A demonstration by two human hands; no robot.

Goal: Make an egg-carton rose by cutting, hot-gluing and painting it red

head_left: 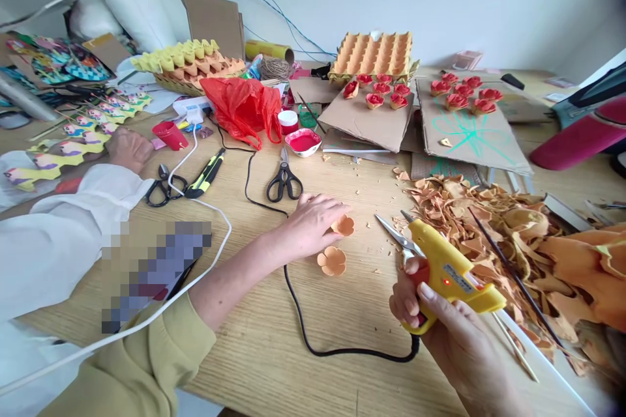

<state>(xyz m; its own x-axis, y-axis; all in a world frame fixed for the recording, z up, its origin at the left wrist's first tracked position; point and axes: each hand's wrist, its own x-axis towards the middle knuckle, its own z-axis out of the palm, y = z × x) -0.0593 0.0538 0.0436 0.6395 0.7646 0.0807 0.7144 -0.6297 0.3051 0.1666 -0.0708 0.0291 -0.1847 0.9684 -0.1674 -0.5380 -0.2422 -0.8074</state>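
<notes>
Nearest the camera, the right hand (440,316) grips a yellow glue gun (452,273), fingers wrapped round the handle, nozzle aimed left; its black cord (313,339) loops across the counter (274,352). Left hand (313,221) rests with fingers curled on a small orange paper flower (344,225); a second flower (332,260) lies just beside it, untouched. Silver scissors (394,234) sit directly before the gun's nozzle. A heap of orange cardboard scraps (479,215) crowds the right side. Black scissors (283,179) and a dish of red paint (303,141) lie beyond. Another person's hand (128,148) rests at far left.
</notes>
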